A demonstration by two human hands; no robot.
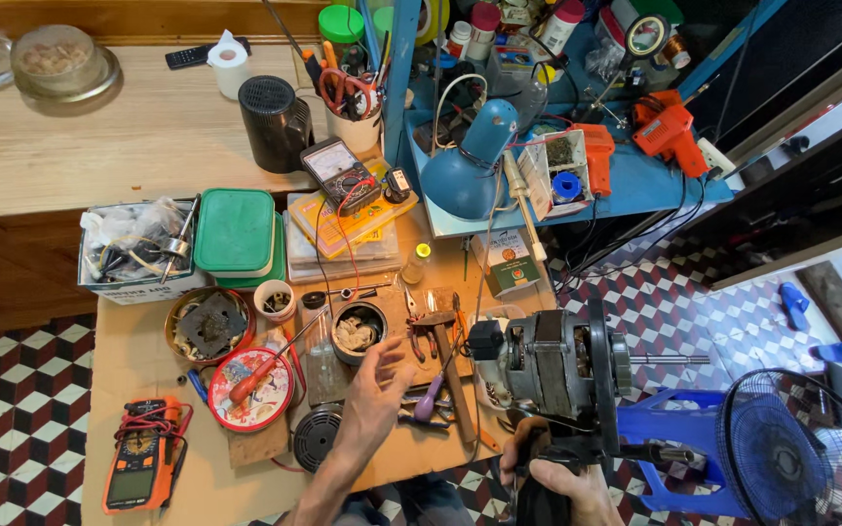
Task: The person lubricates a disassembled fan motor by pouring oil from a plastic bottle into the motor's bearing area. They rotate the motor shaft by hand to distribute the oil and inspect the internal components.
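At the far left of the wooden table [138, 360] lies an orange handheld multimeter [138, 466] with its red leads coiled on top. Just right of it sits a round red-rimmed tin plate [250, 390] with an orange-handled screwdriver [257, 375] resting across it, and behind that a green plastic lidded box [234, 231]. Further right, a small dark round bowl [358, 331] holds pale scraps. The left hand [374, 394] hovers over the table near the bowl, fingers spread and loosely curled, palm empty, touching nothing that can be made out. Just beside it lie a wooden-handled hammer [448, 365] and a purple-handled tool [430, 397]. Right of these, the grey metal fan motor [553, 362] with its bare shaft pointing right stands at the table's edge on a black stand. The right hand [562, 479] is clamped around that black stand beneath the motor. At the far right, a blue fan grille [777, 453] rests over the tiled floor [694, 302].
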